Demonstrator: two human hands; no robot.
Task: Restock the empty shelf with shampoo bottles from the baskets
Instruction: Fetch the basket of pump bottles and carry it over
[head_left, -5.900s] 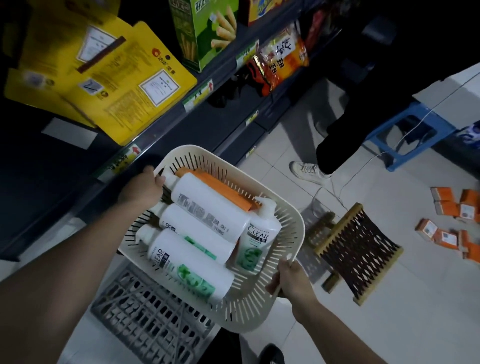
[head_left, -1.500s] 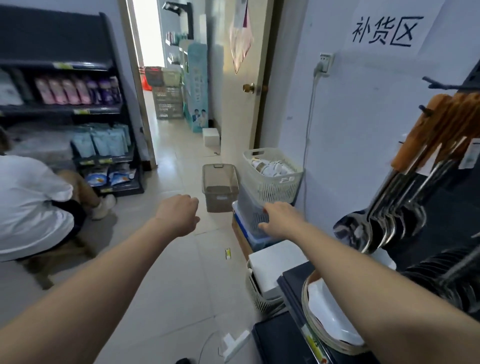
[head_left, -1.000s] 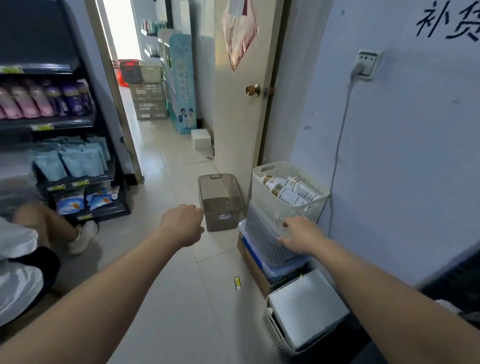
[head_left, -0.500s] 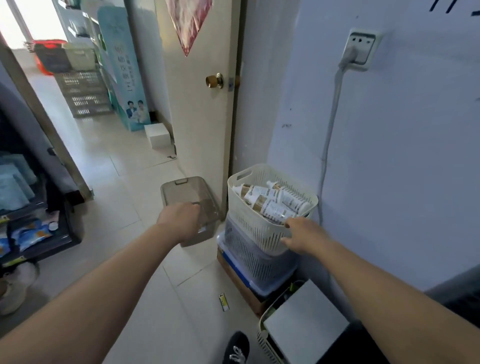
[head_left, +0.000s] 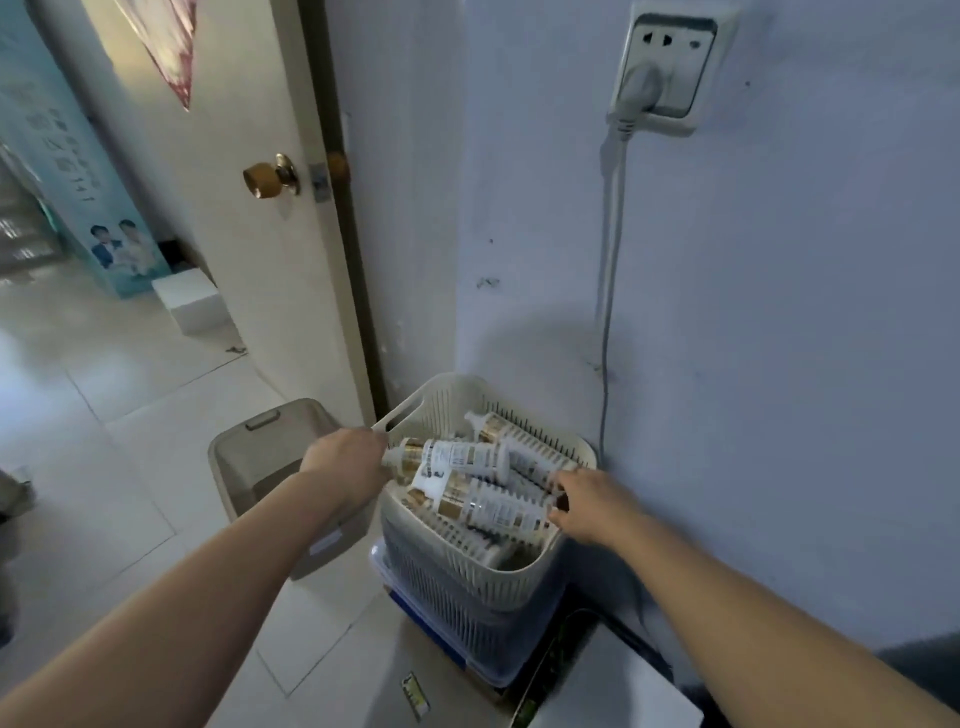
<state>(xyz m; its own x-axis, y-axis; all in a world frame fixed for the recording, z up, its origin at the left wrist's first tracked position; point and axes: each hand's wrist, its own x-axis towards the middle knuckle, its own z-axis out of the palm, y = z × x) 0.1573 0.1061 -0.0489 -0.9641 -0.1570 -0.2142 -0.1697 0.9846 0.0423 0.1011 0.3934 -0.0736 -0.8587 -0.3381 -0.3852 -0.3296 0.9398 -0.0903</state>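
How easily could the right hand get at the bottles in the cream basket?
Probably easily, yes. The right hand is at the right rim of the cream basket, the bottles lie uncovered on top, and nothing stands between hand and bottles.

We're counting two hands here, the left hand (head_left: 345, 457) and the right hand (head_left: 587, 506), and between them we're seeing one cream basket (head_left: 498, 577). Inside it we're making out three shampoo bottles (head_left: 467, 457) lying on top, white with gold bands. Anything beneath those is too hidden for us to count. Just below the hands we're picking up one grey basket (head_left: 452, 618) under the cream one, so we're tallying two baskets stacked. Left of the left hand we're seeing one tan bin (head_left: 270, 452). Above the right hand we're counting one wall socket (head_left: 670, 78), one plug (head_left: 636, 93) and one cable (head_left: 608, 260). Above the left hand we're spotting one door knob (head_left: 267, 177), and beyond it one white box (head_left: 192, 301).
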